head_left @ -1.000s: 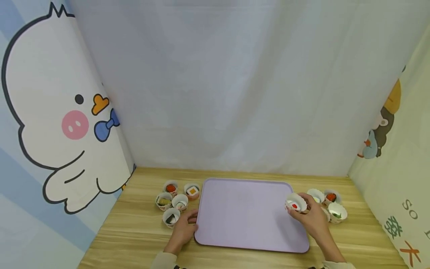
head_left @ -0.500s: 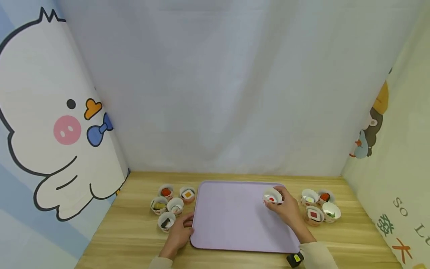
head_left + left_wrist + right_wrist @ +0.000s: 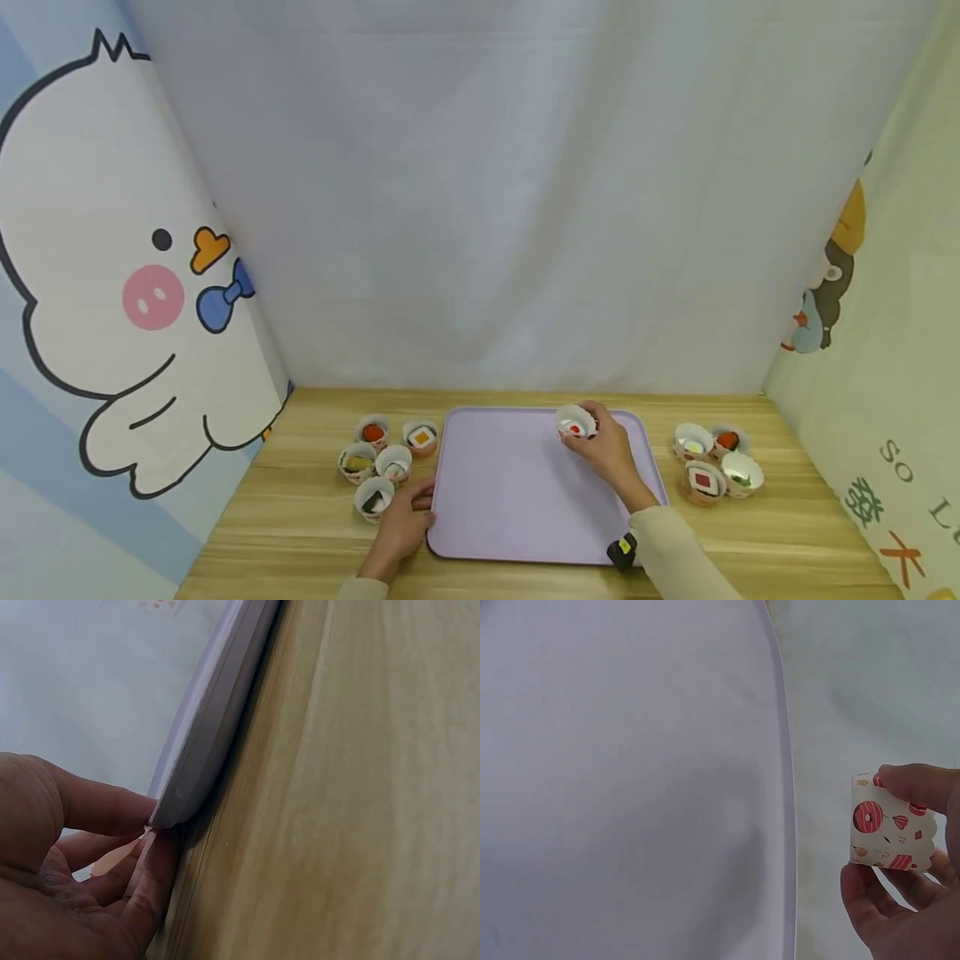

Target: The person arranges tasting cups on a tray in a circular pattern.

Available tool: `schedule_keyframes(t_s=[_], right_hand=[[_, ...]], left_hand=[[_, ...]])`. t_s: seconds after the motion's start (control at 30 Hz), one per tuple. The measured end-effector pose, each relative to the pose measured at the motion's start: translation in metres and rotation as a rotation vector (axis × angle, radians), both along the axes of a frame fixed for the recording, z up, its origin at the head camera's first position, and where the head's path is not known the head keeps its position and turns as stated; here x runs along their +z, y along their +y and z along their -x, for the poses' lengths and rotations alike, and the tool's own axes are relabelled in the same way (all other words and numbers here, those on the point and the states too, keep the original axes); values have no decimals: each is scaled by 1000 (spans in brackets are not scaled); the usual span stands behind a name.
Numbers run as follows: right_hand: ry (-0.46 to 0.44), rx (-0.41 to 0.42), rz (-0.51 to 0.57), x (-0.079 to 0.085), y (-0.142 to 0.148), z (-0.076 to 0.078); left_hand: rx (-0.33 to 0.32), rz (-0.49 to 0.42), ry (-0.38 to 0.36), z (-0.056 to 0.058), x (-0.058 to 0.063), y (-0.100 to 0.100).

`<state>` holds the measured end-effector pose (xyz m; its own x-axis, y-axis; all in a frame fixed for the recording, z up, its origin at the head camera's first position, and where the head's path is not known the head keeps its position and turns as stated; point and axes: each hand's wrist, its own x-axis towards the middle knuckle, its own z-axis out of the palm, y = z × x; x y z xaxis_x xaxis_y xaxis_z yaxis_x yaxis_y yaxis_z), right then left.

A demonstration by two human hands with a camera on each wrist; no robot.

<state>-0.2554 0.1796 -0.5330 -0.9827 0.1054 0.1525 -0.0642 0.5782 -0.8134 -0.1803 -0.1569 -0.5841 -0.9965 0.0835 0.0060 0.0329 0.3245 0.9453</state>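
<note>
Between thumb and fingers, my right hand (image 3: 609,454) holds a white paper baking cup (image 3: 574,423) with something red inside. It is over the far part of the lilac tray (image 3: 525,525). Printed doughnuts show on the wall of that paper cup (image 3: 891,829) in the right wrist view. My left hand (image 3: 403,529) is at the tray's near left corner. In the left wrist view, the thumb and fingers of the left hand (image 3: 90,855) pinch the rim of the tray (image 3: 206,727).
Several paper cups with small food-like pieces stand left of the tray, among them one with an orange-centred square (image 3: 421,437). More cups stand on the right, one with a red-centred square (image 3: 703,482). A pale curtain (image 3: 480,208) hangs behind the wooden table (image 3: 795,550).
My right hand has carried the paper cup leftward from the tray's right edge to above its far part. My left hand stays at the tray's corner. The head view has shifted slightly.
</note>
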Motion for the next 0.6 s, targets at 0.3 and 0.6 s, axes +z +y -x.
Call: schedule_keyframes(t_s=[0.3, 0.6], right_hand=[[-4, -3, -15, -12, -18, 22], [-14, 16, -4, -21, -26, 42]], left_hand=[[-5, -6, -4, 1, 2, 1], [3, -5, -6, -1, 0, 1]])
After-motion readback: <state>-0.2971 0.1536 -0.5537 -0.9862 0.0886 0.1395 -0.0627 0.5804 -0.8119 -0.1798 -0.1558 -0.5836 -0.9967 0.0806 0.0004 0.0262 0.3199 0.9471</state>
